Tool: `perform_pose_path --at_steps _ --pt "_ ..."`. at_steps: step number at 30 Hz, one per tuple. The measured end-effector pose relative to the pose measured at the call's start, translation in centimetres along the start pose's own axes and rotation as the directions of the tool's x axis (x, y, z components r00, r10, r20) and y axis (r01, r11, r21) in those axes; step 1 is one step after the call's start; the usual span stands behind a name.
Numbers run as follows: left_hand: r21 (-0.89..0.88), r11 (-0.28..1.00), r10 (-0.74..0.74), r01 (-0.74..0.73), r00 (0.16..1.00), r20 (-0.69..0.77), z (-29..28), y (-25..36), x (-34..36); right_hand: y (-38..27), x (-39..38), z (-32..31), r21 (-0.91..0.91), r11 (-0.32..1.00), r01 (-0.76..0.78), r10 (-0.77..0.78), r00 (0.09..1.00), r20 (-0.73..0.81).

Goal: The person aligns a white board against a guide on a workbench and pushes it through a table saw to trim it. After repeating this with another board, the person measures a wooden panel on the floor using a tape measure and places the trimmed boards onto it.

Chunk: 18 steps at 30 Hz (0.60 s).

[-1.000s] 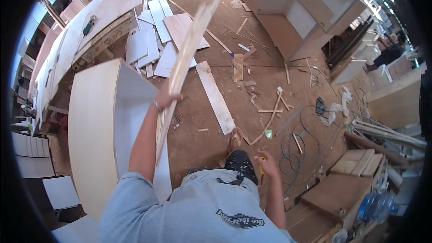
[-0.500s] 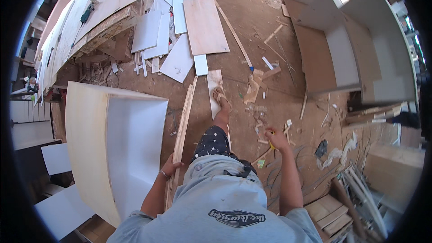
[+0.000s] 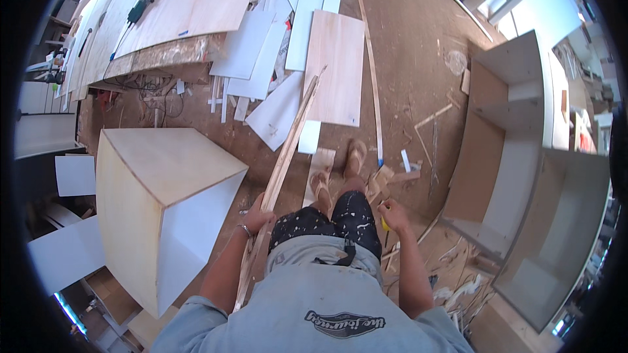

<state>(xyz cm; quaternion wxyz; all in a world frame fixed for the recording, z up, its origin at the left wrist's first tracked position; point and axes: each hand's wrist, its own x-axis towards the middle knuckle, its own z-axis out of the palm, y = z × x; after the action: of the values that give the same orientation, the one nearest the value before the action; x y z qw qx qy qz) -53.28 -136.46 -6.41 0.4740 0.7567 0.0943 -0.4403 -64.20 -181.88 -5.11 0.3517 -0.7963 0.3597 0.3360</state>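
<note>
My left hand (image 3: pixel 260 214) is closed round a bundle of long, thin wooden strips (image 3: pixel 288 147). The strips run at a slant along my left side, their far ends passing over the boards on the ground and their near ends beside my shirt. Held in front of my right hip, my right hand (image 3: pixel 393 214) is closed on a small yellow object (image 3: pixel 385 225), mostly hidden by the fingers. Close to my left arm stands an open box-shaped cabinet (image 3: pixel 171 163), pale wood outside and white inside.
White panels (image 3: pixel 245 42) and a pinkish plywood board (image 3: pixel 337 72) lie ahead. A workbench (image 3: pixel 190 0) at far left bears a green power tool (image 3: pixel 139 10). Open cabinet carcasses (image 3: pixel 500 157) stand at right. A long strip (image 3: pixel 371 65) and wood scraps (image 3: pixel 392 180) litter the brown floor.
I have stepped forward and my view has turned; both feet now show. The strips have come along in my left hand, and my right hand has drawn slightly closer to my body.
</note>
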Motion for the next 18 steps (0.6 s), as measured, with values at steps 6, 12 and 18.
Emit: perform_pose_path --at_steps 6,12,18 --pt "0.054 0.998 0.023 -0.014 0.987 -0.157 -0.4 4.7 5.2 -4.5 12.2 -4.8 -0.187 0.975 0.123 -0.076 0.968 0.239" --pt "-0.188 0.910 -0.387 0.370 0.919 -0.066 2.8 9.5 4.9 -7.5 21.5 -10.6 -0.161 0.980 0.117 -0.079 0.971 0.224" --pt "0.027 0.891 -0.446 0.454 0.883 -0.144 3.8 17.0 4.7 -6.8 24.4 -13.0 -0.288 0.950 0.118 -0.025 0.952 0.305"
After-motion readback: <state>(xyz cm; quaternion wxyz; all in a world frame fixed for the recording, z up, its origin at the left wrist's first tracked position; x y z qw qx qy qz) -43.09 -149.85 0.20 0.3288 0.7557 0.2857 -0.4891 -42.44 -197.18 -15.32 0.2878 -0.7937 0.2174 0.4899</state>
